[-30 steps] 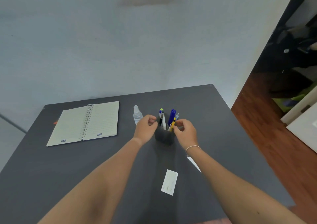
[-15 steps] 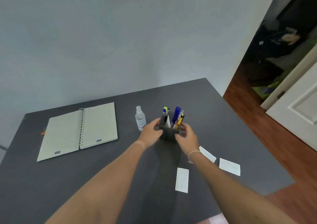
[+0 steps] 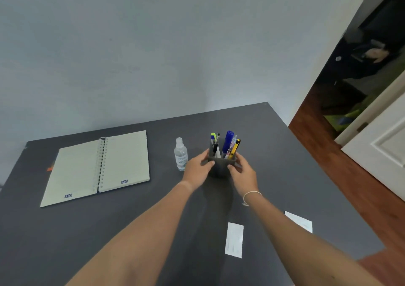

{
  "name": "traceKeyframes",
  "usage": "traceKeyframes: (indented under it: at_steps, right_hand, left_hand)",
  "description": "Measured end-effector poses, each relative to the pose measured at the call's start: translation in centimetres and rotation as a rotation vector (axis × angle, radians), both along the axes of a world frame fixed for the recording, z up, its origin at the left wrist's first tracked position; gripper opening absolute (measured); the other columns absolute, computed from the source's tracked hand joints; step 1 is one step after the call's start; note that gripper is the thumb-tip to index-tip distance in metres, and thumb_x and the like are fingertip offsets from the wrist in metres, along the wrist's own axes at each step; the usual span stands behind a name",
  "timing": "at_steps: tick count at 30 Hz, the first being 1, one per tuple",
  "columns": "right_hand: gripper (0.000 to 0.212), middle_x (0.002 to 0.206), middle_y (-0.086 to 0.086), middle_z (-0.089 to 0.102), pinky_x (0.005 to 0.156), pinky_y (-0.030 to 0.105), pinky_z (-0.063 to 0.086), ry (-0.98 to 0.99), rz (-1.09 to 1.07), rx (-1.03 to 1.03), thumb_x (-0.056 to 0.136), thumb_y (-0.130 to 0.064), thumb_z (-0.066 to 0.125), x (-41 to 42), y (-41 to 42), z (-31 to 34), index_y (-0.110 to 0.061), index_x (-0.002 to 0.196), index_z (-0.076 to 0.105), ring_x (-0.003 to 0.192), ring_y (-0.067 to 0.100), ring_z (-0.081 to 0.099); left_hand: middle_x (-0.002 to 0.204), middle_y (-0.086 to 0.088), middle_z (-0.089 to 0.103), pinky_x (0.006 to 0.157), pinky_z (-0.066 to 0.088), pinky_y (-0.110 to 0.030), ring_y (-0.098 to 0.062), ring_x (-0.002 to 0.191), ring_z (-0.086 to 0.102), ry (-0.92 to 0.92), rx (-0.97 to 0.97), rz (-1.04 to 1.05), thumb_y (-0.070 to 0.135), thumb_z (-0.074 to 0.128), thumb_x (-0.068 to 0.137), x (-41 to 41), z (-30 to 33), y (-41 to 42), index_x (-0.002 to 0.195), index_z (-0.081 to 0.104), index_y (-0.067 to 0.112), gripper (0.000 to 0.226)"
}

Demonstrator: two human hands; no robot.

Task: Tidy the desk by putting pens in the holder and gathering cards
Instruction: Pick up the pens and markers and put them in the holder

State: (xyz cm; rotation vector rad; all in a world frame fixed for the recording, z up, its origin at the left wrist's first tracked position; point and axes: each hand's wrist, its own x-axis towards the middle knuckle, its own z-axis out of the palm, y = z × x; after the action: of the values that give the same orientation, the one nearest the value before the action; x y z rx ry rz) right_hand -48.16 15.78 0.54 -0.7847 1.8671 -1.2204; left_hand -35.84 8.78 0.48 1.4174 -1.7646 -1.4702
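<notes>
A dark grey square pen holder stands on the dark desk with several pens upright in it, blue, yellow and green-capped among them. My left hand grips its left side and my right hand grips its right side. One white card lies flat near the front of the desk between my forearms. A second white card lies to the right, partly hidden by my right forearm.
An open spiral notebook lies at the left. A small clear spray bottle stands just left of my left hand. The desk's right edge drops to a wooden floor; a white door is at far right.
My hands dropped from the pen tops to the sides of the holder. The view shifted, bringing the cards at the right into sight.
</notes>
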Motion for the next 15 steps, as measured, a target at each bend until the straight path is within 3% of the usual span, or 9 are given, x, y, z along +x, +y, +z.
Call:
traceKeyframes:
  at_steps: [8,15]
  right_hand:
    - [0.05,0.137,0.007,0.054,0.106,0.034,0.041,0.055,0.15,-0.02,0.092,-0.006,0.053,-5.3,-5.3,1.7,-0.016,0.139,0.042,0.127,0.022,0.05]
    - [0.049,0.134,0.007,0.056,0.102,0.027,0.04,0.085,0.3,-0.043,0.091,-0.004,0.053,-8.1,-11.9,2.2,-0.015,0.138,0.044,0.123,0.021,0.053]
  left_hand:
    - [0.143,-0.003,0.048,0.105,0.029,-0.02,-0.019,0.134,0.043,0.018,-0.044,0.154,0.012,0.051,0.093,-4.5,1.8,-2.7,0.142,0.036,0.014,0.052]
    - [0.139,-0.005,0.053,0.11,0.034,-0.028,-0.019,0.13,0.048,0.032,-0.02,0.342,0.012,0.053,0.091,-7.0,2.2,-7.1,0.141,0.04,0.017,0.051]
